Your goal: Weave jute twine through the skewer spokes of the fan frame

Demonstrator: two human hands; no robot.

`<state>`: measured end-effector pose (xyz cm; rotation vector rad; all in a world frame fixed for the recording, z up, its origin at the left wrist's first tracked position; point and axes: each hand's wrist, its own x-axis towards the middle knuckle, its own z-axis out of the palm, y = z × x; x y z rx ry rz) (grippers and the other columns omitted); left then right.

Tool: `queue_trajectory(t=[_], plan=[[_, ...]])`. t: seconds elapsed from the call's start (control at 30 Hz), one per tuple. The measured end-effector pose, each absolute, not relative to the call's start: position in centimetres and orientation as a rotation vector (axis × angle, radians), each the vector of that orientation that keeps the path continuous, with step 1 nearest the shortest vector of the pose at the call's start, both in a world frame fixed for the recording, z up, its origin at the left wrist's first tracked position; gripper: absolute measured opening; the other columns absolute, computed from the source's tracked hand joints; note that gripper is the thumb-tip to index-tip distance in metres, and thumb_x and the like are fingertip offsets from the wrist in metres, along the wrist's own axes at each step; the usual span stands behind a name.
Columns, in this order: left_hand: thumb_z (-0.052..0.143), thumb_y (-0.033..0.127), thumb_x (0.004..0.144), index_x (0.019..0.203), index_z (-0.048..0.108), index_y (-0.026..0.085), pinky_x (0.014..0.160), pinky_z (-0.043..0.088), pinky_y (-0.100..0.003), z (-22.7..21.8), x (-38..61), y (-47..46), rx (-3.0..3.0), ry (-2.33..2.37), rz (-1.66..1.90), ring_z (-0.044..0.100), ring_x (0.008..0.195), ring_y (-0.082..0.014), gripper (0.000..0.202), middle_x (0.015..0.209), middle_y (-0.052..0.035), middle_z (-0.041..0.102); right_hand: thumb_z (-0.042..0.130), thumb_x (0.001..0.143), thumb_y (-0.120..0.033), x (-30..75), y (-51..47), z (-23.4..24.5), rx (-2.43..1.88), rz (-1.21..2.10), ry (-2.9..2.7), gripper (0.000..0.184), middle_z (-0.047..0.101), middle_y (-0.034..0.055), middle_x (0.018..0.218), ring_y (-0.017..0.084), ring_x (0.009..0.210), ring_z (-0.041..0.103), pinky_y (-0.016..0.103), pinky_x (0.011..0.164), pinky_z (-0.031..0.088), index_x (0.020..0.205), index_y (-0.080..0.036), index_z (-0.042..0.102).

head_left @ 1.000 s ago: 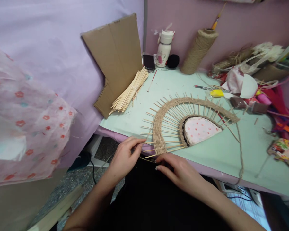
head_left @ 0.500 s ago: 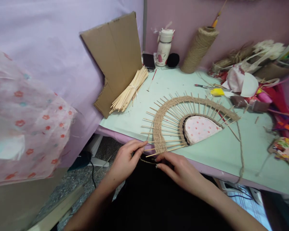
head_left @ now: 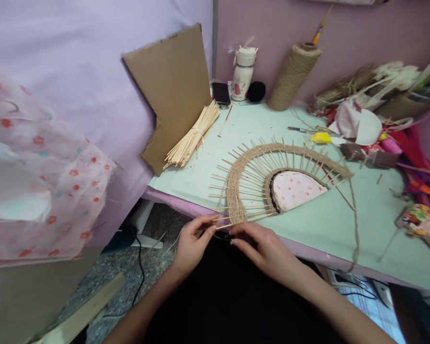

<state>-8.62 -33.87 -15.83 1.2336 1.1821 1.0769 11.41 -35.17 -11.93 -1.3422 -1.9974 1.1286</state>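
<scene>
A half-round woven piece [head_left: 235, 191] lies on the table, made of thin wooden sticks fanning out from a pink-dotted half-disc [head_left: 297, 189] with a band of jute twine woven across them. At its near left end, my left hand [head_left: 196, 239] pinches the tip of an outermost stick [head_left: 224, 226] between thumb and fingers. My right hand [head_left: 263, 242] is closed just below the band's near end, with thumb and forefinger pinching the twine [head_left: 222, 235], which loops between both hands. Exactly how the twine passes my left fingertips is hidden.
Behind stand a bundle of sticks [head_left: 193, 136], a cardboard sheet [head_left: 172, 81], a white bottle [head_left: 242, 74] and a large twine spool [head_left: 294, 76]. Craft scraps [head_left: 370, 126] crowd the right side. A loose twine tail [head_left: 356, 224] hangs over the table's front edge.
My left hand has moved slightly down the stick ends to the lowest stick. The twine loop between my hands looks shorter. My right hand stays almost in place.
</scene>
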Motion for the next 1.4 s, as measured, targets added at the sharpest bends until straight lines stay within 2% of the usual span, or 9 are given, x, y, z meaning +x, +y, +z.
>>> queue_trajectory(t=[0.13,0.27,0.37,0.6,0.73,0.87,1.17,1.3,1.4], plan=[[0.075,0.028,0.075,0.105,0.066,0.018,0.076,0.053,-0.027,-14.9,-6.7,-33.2,0.827,1.07,1.157,0.066,0.076,-0.0135,0.033,0.083,-0.0021,0.07,0.054,0.094,-0.029,11.1,-33.7,-11.8,-1.295,1.118,-1.929,0.015,0.07,0.0049,0.102,0.017,0.092,0.065,0.03,0.084,0.049,0.105,-0.022,0.061],[0.079,0.031,0.07,0.095,0.066,0.014,0.061,0.046,-0.019,-13.7,-6.0,-31.7,0.644,1.026,1.136,0.056,0.059,-0.0076,0.034,0.065,0.0018,0.062,0.054,0.092,-0.028,10.7,-31.8,-11.6,-1.341,1.13,-1.891,0.016,0.071,0.0024,0.092,0.015,0.079,0.064,0.028,0.076,0.048,0.105,-0.021,0.061],[0.079,0.03,0.069,0.094,0.068,0.013,0.056,0.041,-0.017,-13.2,-6.7,-31.0,0.618,1.018,1.11,0.049,0.055,-0.0047,0.032,0.062,0.004,0.057,0.054,0.091,-0.026,10.5,-31.2,-11.6,-1.372,1.105,-1.885,0.015,0.07,0.0023,0.091,0.015,0.077,0.063,0.028,0.074,0.047,0.102,-0.02,0.061],[0.078,0.031,0.067,0.093,0.068,0.012,0.058,0.041,-0.019,-12.6,-7.8,-30.4,0.684,1.097,1.113,0.05,0.059,-0.0058,0.034,0.067,0.0022,0.059,0.056,0.089,-0.026,10.5,-30.9,-11.7,-1.38,1.098,-1.879,0.013,0.07,0.0031,0.092,0.016,0.081,0.064,0.029,0.077,0.047,0.099,-0.02,0.061],[0.077,0.031,0.066,0.095,0.059,0.016,0.056,0.038,-0.019,-11.8,-7.9,-29.2,0.782,1.131,1.152,0.051,0.056,-0.0069,0.038,0.066,0.0036,0.061,0.056,0.088,-0.025,10.5,-29.9,-11.7,-1.373,1.084,-1.905,0.015,0.071,0.0045,0.093,0.017,0.084,0.063,0.03,0.077,0.047,0.102,-0.019,0.061],[0.077,0.031,0.065,0.09,0.052,0.018,0.055,0.038,-0.018,-11.4,-8.3,-28.1,0.801,1.149,1.168,0.052,0.055,-0.0069,0.038,0.065,0.0039,0.062,0.055,0.089,-0.026,10.5,-28.9,-12.0,-1.357,1.081,-1.893,0.016,0.069,0.0035,0.087,0.015,0.075,0.062,0.028,0.071,0.046,0.101,-0.018,0.061],[0.075,0.025,0.063,0.082,0.053,0.017,0.052,0.035,-0.016,-11.7,-8.9,-27.8,0.707,1.149,1.148,0.048,0.052,-0.0049,0.03,0.063,0.0057,0.056,0.055,0.088,-0.026,10.6,-28.4,-12.3,-1.346,1.211,-1.815,0.012,0.066,0.0,0.08,0.009,0.051,0.054,0.026,0.061,0.044,0.094,-0.016,0.06],[0.072,0.028,0.067,0.081,0.055,0.016,0.053,0.037,-0.018,-11.7,-8.5,-28.1,0.827,1.167,1.159,0.049,0.052,-0.0059,0.025,0.063,0.0049,0.056,0.055,0.088,-0.027,10.6,-28.3,-12.3,-1.35,1.239,-1.802,0.013,0.066,0.0001,0.081,0.007,0.046,0.053,0.026,0.059,0.043,0.093,-0.016,0.059],[0.068,0.03,0.073,0.083,0.058,0.016,0.058,0.043,-0.021,-12.3,-7.3,-28.9,1.069,1.183,1.14,0.055,0.058,-0.009,0.019,0.068,0.0025,0.06,0.056,0.087,-0.027,10.5,-28.1,-12.6,-1.35,1.232,-1.804,0.013,0.067,-0.0002,0.08,0.008,0.048,0.054,0.025,0.058,0.042,0.095,-0.017,0.059]])
